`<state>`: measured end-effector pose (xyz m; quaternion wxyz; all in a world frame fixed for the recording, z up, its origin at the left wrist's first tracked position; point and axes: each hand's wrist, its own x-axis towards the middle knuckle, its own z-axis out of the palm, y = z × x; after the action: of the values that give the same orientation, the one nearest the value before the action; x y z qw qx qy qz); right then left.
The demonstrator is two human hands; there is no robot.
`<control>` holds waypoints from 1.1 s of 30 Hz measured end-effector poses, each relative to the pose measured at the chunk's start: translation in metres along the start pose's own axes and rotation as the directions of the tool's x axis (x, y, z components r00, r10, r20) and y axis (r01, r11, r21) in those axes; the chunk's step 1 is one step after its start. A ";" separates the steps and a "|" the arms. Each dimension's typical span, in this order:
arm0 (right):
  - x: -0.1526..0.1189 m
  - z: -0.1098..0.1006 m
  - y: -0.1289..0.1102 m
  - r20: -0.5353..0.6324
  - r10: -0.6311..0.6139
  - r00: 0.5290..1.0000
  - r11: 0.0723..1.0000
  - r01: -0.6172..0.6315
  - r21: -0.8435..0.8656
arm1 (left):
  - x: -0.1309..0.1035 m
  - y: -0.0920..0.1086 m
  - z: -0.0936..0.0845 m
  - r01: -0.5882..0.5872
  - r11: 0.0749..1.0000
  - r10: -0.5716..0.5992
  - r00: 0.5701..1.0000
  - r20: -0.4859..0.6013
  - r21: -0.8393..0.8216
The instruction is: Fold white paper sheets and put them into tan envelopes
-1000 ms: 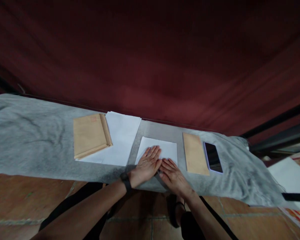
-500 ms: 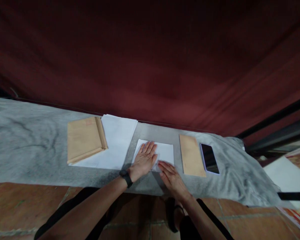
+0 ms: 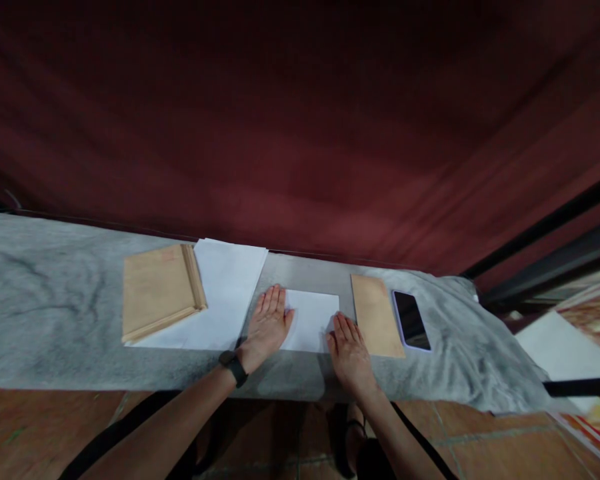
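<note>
Left hand (image 3: 267,328) slid to nine o'clock of white sheet (image 3: 309,320), right hand (image 3: 351,353) to four; both lay flat, gripping nothing; uncovered middle looked smoothed.

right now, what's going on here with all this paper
Someone has both bare hands open over a small white sheet lying on a grey cloth: the left hand covers its left end, and the right hand is at its right edge. To the left, a stack of brown envelopes lies partly over larger white sheets. To the right lie a single brown envelope and, beside it, a phone with a dark screen.
</note>
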<state>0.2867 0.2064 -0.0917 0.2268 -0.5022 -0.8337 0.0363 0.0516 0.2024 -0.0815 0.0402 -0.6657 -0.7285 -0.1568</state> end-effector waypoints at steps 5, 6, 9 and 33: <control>0.018 0.000 -0.012 -0.006 0.004 1.000 0.997 -0.004 0.074 | -0.002 0.011 0.000 -0.012 1.000 0.011 0.999 -0.049 -0.009; 0.023 0.000 -0.016 0.022 -0.014 1.000 0.996 0.012 0.090 | -0.003 0.015 0.000 -0.054 0.998 0.053 0.997 -0.049 -0.016; 0.036 0.003 -0.028 0.098 -0.052 0.994 0.993 0.041 0.109 | -0.004 0.029 0.002 -0.188 0.981 0.187 0.982 -0.017 -0.039; 0.037 0.002 0.004 -0.073 0.261 0.963 0.965 -0.259 0.034 | -0.006 0.013 -0.003 -0.041 0.999 0.041 0.999 -0.008 -0.001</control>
<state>0.2741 0.2405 -0.0819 0.2580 -0.6055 -0.7507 0.0566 0.0649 0.1966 -0.0783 0.0461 -0.6798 -0.7144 -0.1591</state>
